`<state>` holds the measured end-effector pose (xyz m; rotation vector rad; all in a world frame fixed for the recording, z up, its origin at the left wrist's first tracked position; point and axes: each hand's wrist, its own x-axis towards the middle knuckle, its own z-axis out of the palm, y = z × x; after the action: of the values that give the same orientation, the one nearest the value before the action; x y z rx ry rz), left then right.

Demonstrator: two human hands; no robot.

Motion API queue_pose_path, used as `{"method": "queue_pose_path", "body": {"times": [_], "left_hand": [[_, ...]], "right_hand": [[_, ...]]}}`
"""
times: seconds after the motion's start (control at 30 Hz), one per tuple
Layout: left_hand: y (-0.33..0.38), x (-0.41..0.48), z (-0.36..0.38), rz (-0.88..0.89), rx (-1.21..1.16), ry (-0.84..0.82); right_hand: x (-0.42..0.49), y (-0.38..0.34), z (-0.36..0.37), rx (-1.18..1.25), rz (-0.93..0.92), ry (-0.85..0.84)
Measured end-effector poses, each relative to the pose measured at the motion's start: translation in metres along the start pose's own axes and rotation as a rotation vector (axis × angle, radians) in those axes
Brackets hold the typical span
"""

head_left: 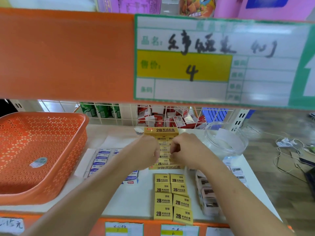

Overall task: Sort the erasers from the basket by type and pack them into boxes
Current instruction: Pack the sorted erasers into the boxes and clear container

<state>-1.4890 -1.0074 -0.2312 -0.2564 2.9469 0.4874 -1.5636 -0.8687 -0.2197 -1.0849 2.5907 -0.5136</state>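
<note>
Yellow box (pixel 161 131), holding 2B erasers (pixel 164 149), lies between both hands. Left hand (pixel 150 150): fingers curled against the row; grip cannot be told. Right hand (pixel 185 150): curled, pinching one of them. Loose yellow erasers (pixel 172 199) lie nearer the person than the hands. Orange basket (pixel 42 147) sits left of the left hand.

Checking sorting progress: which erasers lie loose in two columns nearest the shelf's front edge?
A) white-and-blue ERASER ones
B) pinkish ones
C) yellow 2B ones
C: the yellow 2B erasers lie in two neat columns at the front edge, just ahead of the yellow box.
</note>
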Motion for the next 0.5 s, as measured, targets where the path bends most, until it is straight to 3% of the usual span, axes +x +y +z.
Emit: {"method": "queue_pose_path", "body": {"times": [0.17,0.27,0.5], "left_hand": [[0.015,-0.017,0.002,0.016,0.062,-0.036],[0.028,-0.025,0.005,-0.013,0.157,-0.131],[0.033,-0.032,0.012,-0.001,0.256,-0.144]], "right_hand": [[-0.017,-0.008,-0.006,-0.204,0.035,-0.222],[-0.022,-0.011,0.006,-0.299,0.060,-0.237],[-0.027,-0.009,0.010,-0.288,0.071,-0.261]]}}
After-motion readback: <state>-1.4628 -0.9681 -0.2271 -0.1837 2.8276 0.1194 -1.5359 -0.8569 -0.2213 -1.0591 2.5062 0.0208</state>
